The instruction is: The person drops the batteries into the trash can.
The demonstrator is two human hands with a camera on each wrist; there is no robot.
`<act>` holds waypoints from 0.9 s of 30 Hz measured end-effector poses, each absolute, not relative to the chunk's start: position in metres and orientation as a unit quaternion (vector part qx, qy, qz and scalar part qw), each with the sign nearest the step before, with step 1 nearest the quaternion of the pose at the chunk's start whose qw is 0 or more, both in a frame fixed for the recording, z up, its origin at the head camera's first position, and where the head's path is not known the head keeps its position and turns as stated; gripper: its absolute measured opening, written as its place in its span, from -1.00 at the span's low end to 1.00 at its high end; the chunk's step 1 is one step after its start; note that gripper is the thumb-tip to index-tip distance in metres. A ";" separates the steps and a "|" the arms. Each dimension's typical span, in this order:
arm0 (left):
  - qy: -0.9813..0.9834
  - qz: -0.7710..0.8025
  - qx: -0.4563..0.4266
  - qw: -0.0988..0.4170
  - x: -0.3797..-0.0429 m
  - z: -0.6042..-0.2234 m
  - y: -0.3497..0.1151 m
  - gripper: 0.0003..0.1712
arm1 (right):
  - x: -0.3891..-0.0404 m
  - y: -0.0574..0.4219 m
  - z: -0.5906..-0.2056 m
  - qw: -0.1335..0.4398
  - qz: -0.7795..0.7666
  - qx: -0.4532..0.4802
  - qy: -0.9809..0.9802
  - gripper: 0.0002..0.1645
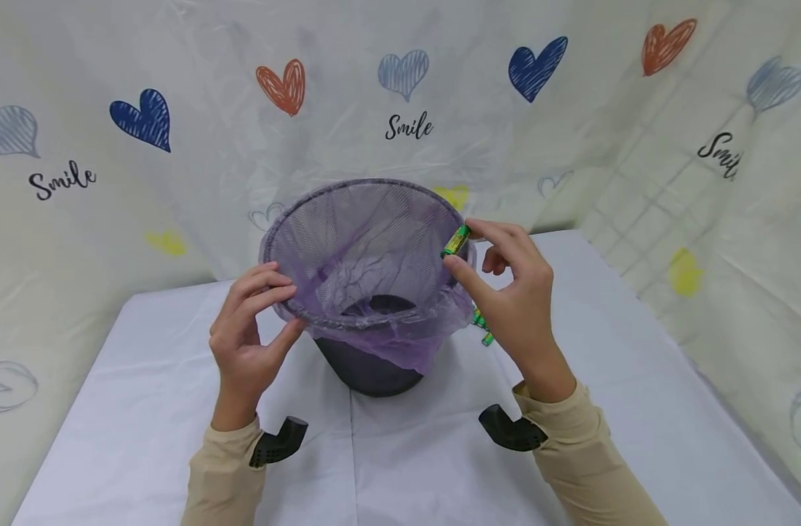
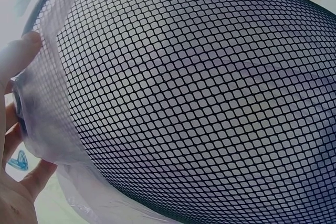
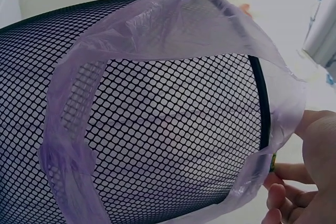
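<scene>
A black mesh wastebasket stands on the table, lined with a thin purple plastic bag folded over its rim. My left hand grips the left side of the rim, thumb at the front and fingers over the edge through the bag. Between the thumb and index finger of my right hand, a green and yellow battery is pinched at the right side of the rim. In the right wrist view only a sliver of the battery shows beside the bag; the rest is hidden.
Several more green batteries lie on the table right of the wastebasket, partly hidden by the bag and my right hand. A white cloth covers the table. Behind it hangs a pale curtain printed with hearts and "Smile".
</scene>
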State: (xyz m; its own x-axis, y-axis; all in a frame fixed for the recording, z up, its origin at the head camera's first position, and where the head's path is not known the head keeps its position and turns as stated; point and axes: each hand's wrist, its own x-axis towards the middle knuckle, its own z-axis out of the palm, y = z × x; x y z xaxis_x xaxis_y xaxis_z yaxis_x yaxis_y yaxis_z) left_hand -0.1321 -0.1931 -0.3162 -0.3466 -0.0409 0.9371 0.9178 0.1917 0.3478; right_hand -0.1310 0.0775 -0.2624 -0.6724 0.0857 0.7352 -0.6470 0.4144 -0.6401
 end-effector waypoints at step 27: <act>-0.638 -0.526 -0.339 0.449 -0.129 -0.313 -0.190 -0.60 | -0.152 0.085 -0.285 0.336 0.491 0.200 -0.779 -0.47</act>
